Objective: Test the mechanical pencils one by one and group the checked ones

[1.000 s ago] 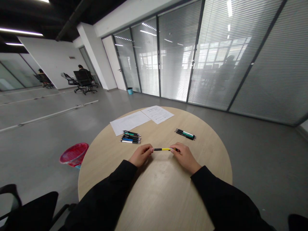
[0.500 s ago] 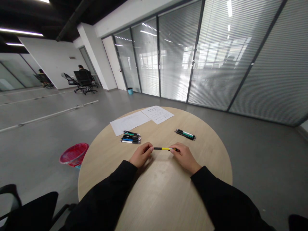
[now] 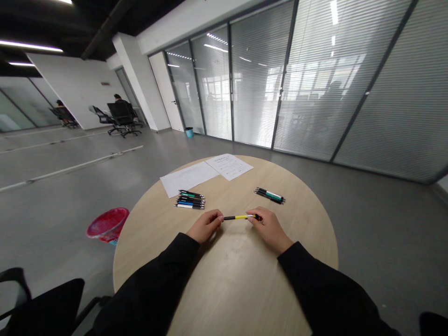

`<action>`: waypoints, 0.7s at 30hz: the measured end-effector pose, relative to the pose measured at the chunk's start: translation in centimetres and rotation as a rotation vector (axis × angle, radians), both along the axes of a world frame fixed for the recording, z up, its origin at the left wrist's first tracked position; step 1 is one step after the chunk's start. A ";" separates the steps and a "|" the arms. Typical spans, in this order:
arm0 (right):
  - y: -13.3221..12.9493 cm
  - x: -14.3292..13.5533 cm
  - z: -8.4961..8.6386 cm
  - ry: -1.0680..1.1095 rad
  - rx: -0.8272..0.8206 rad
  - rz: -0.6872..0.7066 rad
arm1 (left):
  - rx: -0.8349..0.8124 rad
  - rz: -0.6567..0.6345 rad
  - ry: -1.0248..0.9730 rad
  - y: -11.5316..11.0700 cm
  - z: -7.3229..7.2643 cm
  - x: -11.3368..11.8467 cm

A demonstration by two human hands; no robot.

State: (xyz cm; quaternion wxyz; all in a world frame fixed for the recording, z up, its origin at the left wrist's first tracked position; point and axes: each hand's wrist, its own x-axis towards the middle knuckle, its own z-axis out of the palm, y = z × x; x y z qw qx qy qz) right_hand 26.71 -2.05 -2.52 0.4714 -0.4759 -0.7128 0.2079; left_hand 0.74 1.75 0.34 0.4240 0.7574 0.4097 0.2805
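A yellow and black pen lies level between the two hands, just above or on the near middle of the desk; which of the two, I cannot tell. The left hand has its grip closed on the black end, thumb and fingers pinched together. The right hand has its grip closed around the other end, beyond the yellow part. Beyond the left hand lies a row of pens, with black, green, blue and white among them. Beyond the right hand lies a smaller group of pens, black and green. Farther back, a blank-looking sheet meets a printed sheet. Left of the desk, a red-lined bin stands on the floor
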 end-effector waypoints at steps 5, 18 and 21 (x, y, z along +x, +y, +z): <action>0.0 0.1 -0.2 0.080 -0.046 -0.025 | -0.001 0.035 -0.048 0.0 0.2 0.0; 0.2 0.4 -0.4 0.171 -0.090 -0.073 | 0.006 0.067 -0.128 0.1 0.0 -0.6; 0.2 0.4 -0.3 0.170 -0.089 -0.096 | 0.010 0.066 -0.136 0.1 0.1 -0.8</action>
